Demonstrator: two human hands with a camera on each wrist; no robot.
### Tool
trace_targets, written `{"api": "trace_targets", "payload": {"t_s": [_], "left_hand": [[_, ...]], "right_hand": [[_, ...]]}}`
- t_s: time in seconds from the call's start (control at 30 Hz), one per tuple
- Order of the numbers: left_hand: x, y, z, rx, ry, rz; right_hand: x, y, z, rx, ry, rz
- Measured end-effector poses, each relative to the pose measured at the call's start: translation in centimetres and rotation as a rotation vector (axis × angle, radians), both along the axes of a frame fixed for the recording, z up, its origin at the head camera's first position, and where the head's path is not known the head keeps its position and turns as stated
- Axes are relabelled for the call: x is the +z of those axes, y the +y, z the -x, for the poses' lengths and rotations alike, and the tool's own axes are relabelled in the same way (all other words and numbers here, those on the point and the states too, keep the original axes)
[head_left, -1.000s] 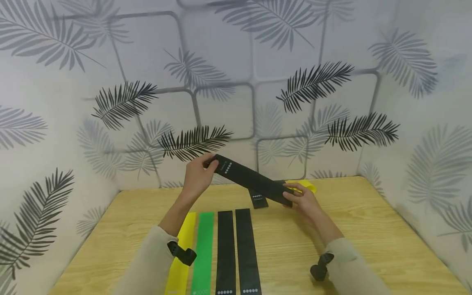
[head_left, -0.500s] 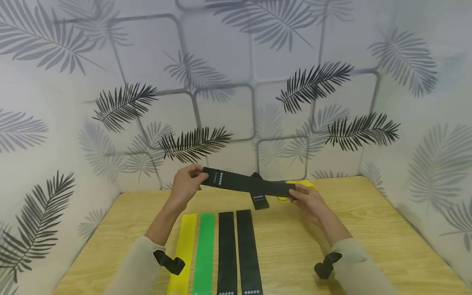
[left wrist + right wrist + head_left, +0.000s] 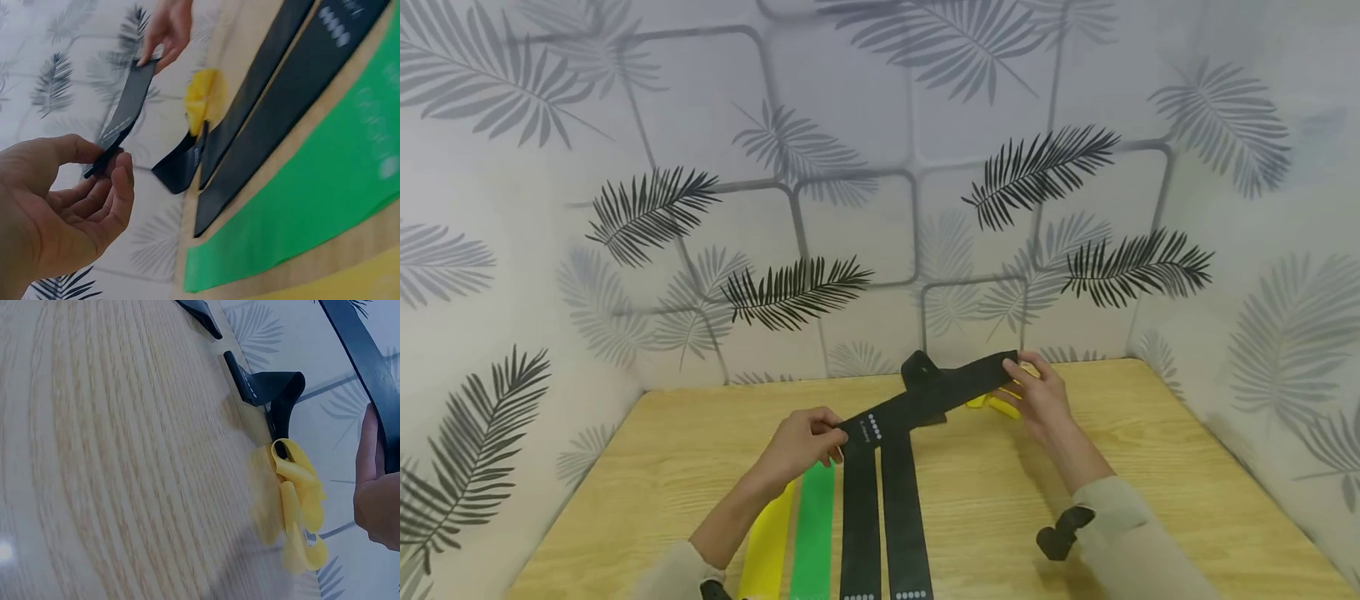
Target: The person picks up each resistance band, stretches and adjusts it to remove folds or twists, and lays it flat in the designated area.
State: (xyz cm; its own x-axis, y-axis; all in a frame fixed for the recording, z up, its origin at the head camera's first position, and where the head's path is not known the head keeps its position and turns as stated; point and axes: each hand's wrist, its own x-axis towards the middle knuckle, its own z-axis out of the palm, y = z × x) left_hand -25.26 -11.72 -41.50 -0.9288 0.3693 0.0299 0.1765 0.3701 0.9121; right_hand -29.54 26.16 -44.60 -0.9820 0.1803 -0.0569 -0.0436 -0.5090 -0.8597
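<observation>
In the head view we see a flat, flexible black band [image 3: 970, 383], printed with white dots and lettering at 1 end, stretched out between 2 hands just below the centre of the frame. It slants from lower left to upper right. The left hand [image 3: 797, 446] pinches the printed end between thumb and fingers. The right hand [image 3: 1039, 396] pinches the opposite end, set higher. The left wrist view shows us the held band raised clear of the table.

Below it, at lower centre of the head view, 4 flat strips lie side by side on a pale wood-grain table [image 3: 1015, 525]. From left to right we identify a yellow strip [image 3: 767, 537], a green strip [image 3: 812, 533], and 2 black strips [image 3: 861, 521] with white dots at the bottom edge of the frame. The held band overlaps the upper ends of the black strips in this view only.

Behind the held band, we note a bent black band [image 3: 917, 369]. A curled, glossy yellow band [image 3: 303, 481] adjoins it in the right wrist view, right of centre; it may be more than 1 piece, as its folds overlap. A white wall [image 3: 865, 83] with grey and black leaf prints fills the upper frame.
</observation>
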Motion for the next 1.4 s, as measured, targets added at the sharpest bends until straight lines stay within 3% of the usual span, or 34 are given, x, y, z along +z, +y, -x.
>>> {"api": "trace_targets", "payload": {"t_s": [0.23, 0.4, 0.53, 0.67, 0.83, 1.03, 1.1, 1.27, 1.4], "left_hand": [[-1.6, 1.5, -2.7, -0.295, -0.254, 0.08], [-2.4, 3.0, -4.1, -0.515, -0.36, 0.09], [-2.7, 4.4, -5.3, -0.636, -0.46, 0.068], [-3.2, 5.8, -6.5, -0.669, -0.512, 0.08], [-3.8, 7.2, -7.7, -0.671, -0.508, 0.09], [-4.2, 7.8, -8.3, -0.707, -0.542, 0.066], [-4.9, 8.0, -8.1, -0.74, -0.487, 0.101], [-5.8, 8.6, -8.1, -0.817, -0.39, 0.127], [-5.0, 8.9, -9.1, -0.8, -0.437, 0.083]], "right_hand": [[-0.1, -1.0, 0.2, -0.046, 0.021, -0.29], [-0.2, -1.8, 0.3, -0.064, 0.002, -0.445], [-0.5, -2.4, 0.3, -0.054, -0.018, -0.522], [-0.8, -3.1, 0.5, -0.027, -0.027, -0.595], [-1.2, -4.1, 0.8, -0.038, -0.059, -0.621], [-2.1, -5.0, 1.0, -0.042, -0.125, -0.711], [-2.6, -5.3, 1.2, -0.038, -0.137, -0.766], [-3.4, -5.9, 1.2, 0.051, -0.11, -0.913], [-3.7, -6.2, 1.4, 0.151, -0.082, -0.974]]}}
